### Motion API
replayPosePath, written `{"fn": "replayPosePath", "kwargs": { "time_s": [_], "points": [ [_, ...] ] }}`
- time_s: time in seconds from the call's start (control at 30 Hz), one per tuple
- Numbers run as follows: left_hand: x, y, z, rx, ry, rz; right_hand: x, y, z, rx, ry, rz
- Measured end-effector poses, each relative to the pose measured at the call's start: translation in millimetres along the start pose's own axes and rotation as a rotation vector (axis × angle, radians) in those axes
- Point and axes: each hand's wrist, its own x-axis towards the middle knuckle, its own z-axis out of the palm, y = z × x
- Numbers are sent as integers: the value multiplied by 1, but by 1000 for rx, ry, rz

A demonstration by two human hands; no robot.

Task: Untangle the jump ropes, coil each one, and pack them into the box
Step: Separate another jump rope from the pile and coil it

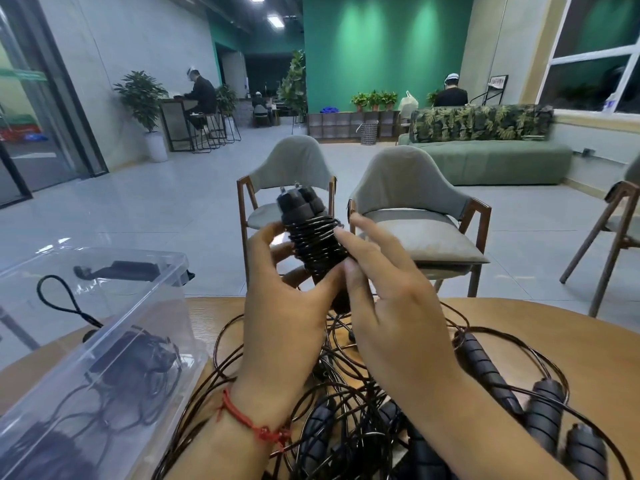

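Since wraps like that would spring loose if let go, the left hand [287, 306] gripped the wound jump rope [313, 233] low down. Its thumb was on the near side and its fingers curled round the far side, holding the rope upright above the table [519, 317]. The right hand [391, 306] wasn't gripping anything as far as the view showed. Its fingers were straight and spread, with the index fingertip pressed on the coils, probably to pin the last turns in place. It was a bit blurry, so whether the thumb also trapped a cord end was hard to say.

Both handles were bunched side by side with the cord spiralled round them, which looked like the coiling step nearly done for this rope.

Right below the hands, the tangle [346, 393] of dark cords sprawled over the near table, so there was plenty left to sort. A few loose handles [547, 407] lay at the near right, caught in those loops.

The clear box [145, 299] sat on the left, touching the edge of the tangle and close enough to drop the bundle straight in. One coiled rope [135, 358] seemed to be inside it.

Two grey chairs [408, 181] stood at the far side.
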Motion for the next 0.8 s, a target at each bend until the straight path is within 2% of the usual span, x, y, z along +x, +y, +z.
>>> {"fn": "replayPosePath", "kwargs": {
  "time_s": [0.13, 0.33, 0.5, 0.57, 0.63, 0.7, 0.8],
  "points": [
    [3, -3, 0, -126, 6, -76, -2, -2, 2, 59, -84, 21],
    [-4, 4, 5, -336, -272, -163, -1, 3, -1, 42, -137, 144],
    [6, 11, -2, -150, -171, -35, -3, 5, 2, 16, -45, 171],
    [10, 12, -7, -83, -162, -1, -2, 4, 1, 151, -31, 224],
    [12, 12, -11, -73, -102, -9, 2, 1, -2, 399, -92, 289],
    [13, 13, -11, -183, -22, -105, 5, -3, -6, 653, -155, 357],
    [10, 22, -8, -357, -128, -335, 5, -9, -9, 823, -178, 395]
  ]
}}
